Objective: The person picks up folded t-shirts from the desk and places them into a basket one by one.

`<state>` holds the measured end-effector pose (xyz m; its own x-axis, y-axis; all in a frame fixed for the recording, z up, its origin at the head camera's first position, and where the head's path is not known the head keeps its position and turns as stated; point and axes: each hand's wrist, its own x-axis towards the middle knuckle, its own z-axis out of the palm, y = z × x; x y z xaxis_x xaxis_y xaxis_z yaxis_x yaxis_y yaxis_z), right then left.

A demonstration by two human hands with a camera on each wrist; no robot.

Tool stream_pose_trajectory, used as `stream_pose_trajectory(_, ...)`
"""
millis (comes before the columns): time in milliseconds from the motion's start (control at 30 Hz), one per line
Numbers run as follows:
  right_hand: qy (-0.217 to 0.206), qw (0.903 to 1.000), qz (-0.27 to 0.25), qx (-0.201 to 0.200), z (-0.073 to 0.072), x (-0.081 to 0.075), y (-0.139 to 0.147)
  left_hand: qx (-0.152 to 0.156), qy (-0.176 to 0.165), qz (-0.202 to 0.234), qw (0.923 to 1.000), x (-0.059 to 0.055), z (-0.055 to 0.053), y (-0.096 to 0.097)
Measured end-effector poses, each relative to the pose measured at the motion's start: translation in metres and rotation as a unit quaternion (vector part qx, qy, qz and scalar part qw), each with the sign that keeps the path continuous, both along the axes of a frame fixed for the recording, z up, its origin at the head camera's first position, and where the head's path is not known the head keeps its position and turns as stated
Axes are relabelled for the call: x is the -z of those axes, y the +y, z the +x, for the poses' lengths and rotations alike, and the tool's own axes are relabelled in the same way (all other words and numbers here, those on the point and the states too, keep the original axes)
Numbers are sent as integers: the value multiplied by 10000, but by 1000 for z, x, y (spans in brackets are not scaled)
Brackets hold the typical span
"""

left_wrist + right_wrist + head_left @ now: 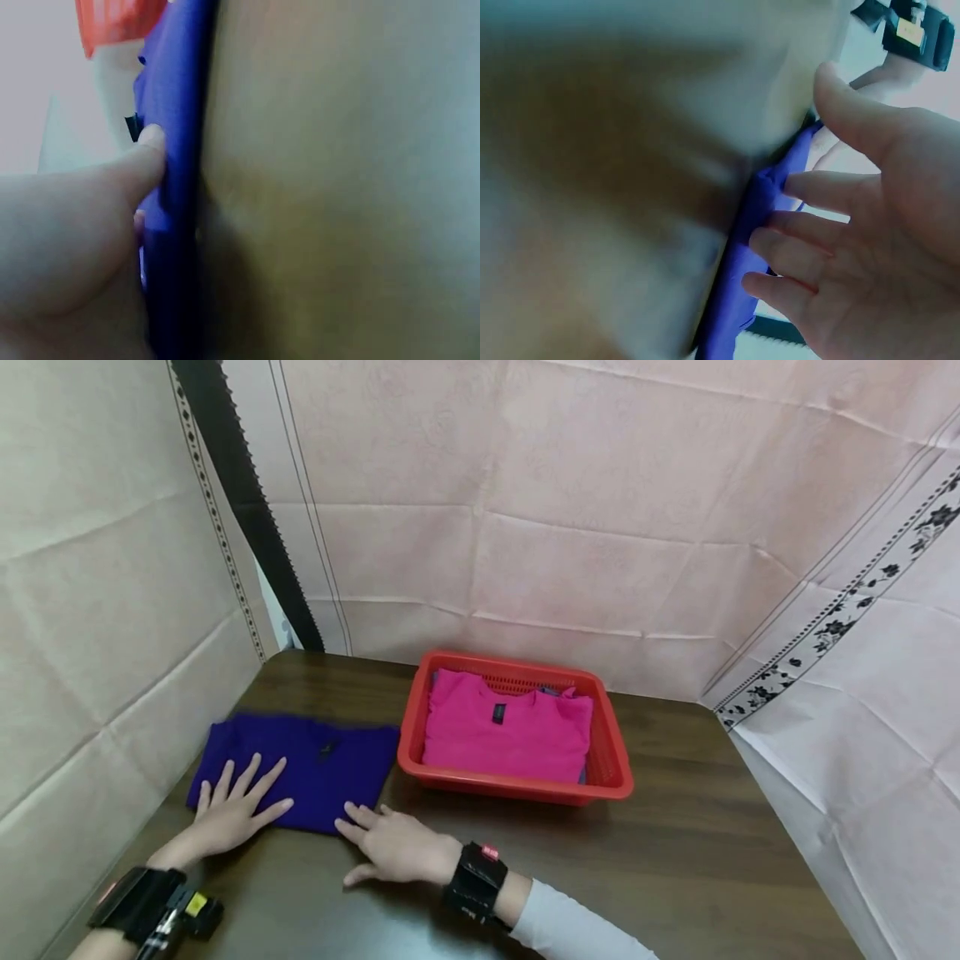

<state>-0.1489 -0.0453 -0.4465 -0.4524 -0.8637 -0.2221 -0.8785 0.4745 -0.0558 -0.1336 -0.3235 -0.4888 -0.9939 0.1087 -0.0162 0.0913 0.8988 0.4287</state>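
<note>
A folded dark blue shirt (315, 768) lies flat on the left part of the table, with a small dark label near its top. My left hand (232, 814) rests on its lower left part, fingers spread and straight; the left wrist view shows the thumb (152, 142) along the fold's edge. My right hand (397, 847) is at the shirt's lower right corner, fingertips right at the edge and thumb apart. In the right wrist view its fingers (787, 251) reach over the blue fabric (739, 277) with nothing gripped.
Right of the shirt stands a red plastic basket (618, 760), close to the shirt's right edge. It holds a folded pink shirt (510, 735) with grey-blue fabric peeking out around it. The brown wooden table (675, 860) backs onto cloth-covered walls (570, 527).
</note>
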Motion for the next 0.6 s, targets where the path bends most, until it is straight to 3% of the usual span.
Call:
stream_pose_trajectory(167, -122, 9988, 150, -447, 30, -3, 13, -90, 83, 125, 9998, 1, 42, 12)
stream_pose_trajectory(300, -626, 9947, 381, -724, 46, -7, 28, -312, 118, 98, 9994, 8, 71, 25)
stream_pose_trajectory(467, -1076, 9881, 446, -1004, 57, -7, 49, -569, -184, -28, 9982, 17, 94, 41)
stream_pose_trajectory(600, -1121, 9831, 203, -1435, 64, -3, 60, -750, -52, -273, 9968, 26, 107, 47)
